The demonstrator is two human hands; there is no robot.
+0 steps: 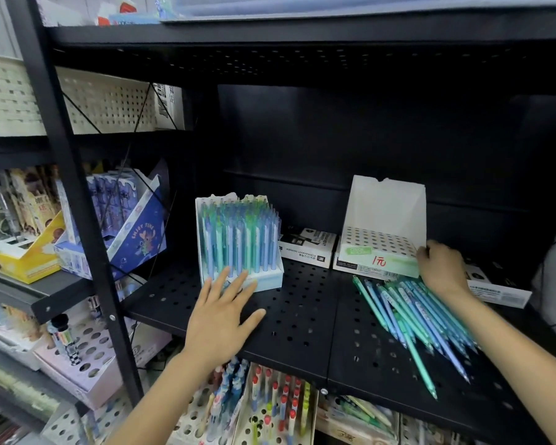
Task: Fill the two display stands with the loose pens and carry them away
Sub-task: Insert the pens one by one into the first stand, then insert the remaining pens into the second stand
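Note:
A white display stand [272,279] packed with upright blue and green pens stands left of centre on the black perforated shelf [302,313]. My left hand [220,316] lies open in front of it, straight fingertips touching its front edge. A second stand [384,216], white with a tall back and bare holes, sits to the right on flat boxes. My right hand [440,266] grips its front right corner. A heap of loose blue and green pens [411,316] lies on the shelf below that hand.
Flat white marker boxes [307,247] lie between and under the stands. A black upright post [77,200] borders the shelf on the left, with blue and yellow product boxes beyond. More pen racks [276,409] fill the shelf below.

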